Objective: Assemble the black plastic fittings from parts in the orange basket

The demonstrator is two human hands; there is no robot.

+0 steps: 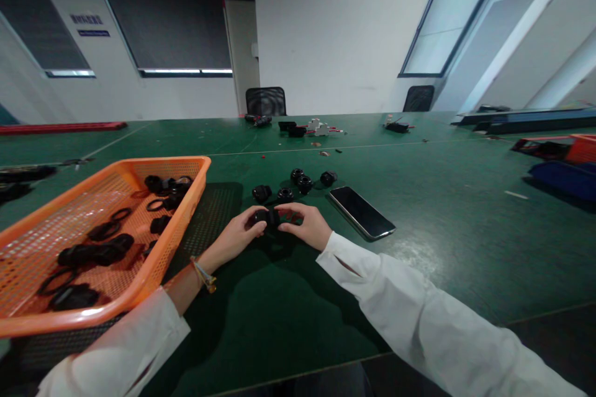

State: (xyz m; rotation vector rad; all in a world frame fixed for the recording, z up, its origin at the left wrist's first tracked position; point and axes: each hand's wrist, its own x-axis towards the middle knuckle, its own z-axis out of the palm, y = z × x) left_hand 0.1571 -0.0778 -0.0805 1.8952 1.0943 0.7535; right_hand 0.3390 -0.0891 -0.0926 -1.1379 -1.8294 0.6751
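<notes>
Just above the green table, both hands meet at a black cable gland (267, 218). My left hand (237, 234) grips its left end between thumb and fingers. The thumb and fingertips of my right hand (309, 223) pinch the right end. Partly hidden by the fingers, the gland's exact shape is hard to make out. Right behind the hands lie several more black cable glands (304, 184), one of them (261, 193) off to the left and another (328, 178) to the right.
An orange plastic basket (203, 181) at the left contains black glands and rings. A phone (362, 213) lies to the right of my right hand. Small electrical parts (318, 128) sit farther back on the green table (447, 223). A blue item (565, 180) is at the far right.
</notes>
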